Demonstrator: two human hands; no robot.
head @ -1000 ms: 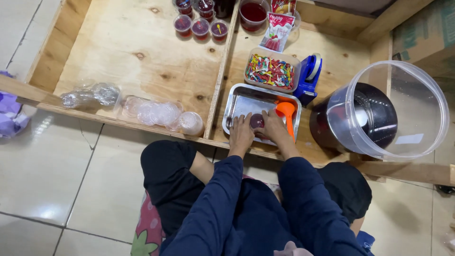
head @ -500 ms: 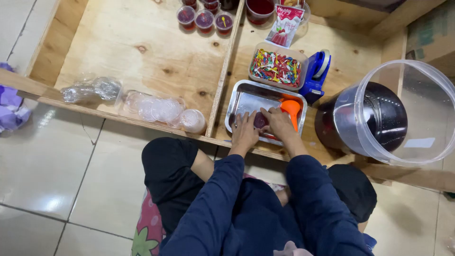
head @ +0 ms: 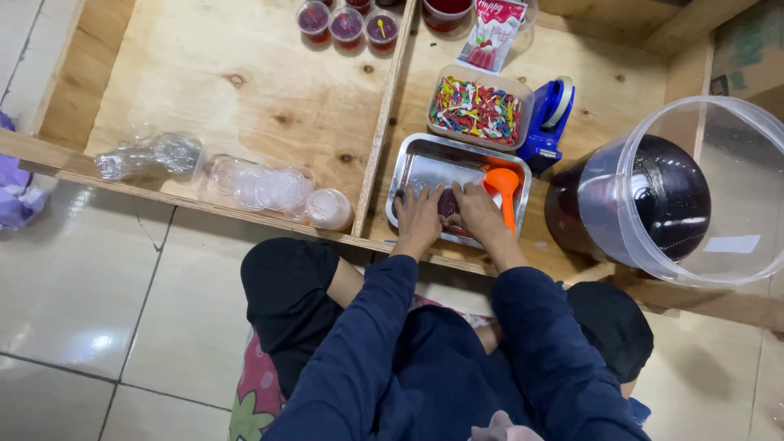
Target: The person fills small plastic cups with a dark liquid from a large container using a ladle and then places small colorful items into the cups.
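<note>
Both hands press on a small dark-filled cup [head: 448,204] in the metal tray [head: 425,163]: left hand [head: 419,219] and right hand [head: 476,214] close around it, seemingly sealing its lid; firm, even pressure comes next.

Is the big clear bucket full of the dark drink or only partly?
Partly full. The bucket leans toward the tray, and the dark liquid fills only its lower part; the clear wall above looks empty.

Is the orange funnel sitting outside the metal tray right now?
No, the orange funnel lies inside the metal tray, at its right end beside the right hand.
</note>
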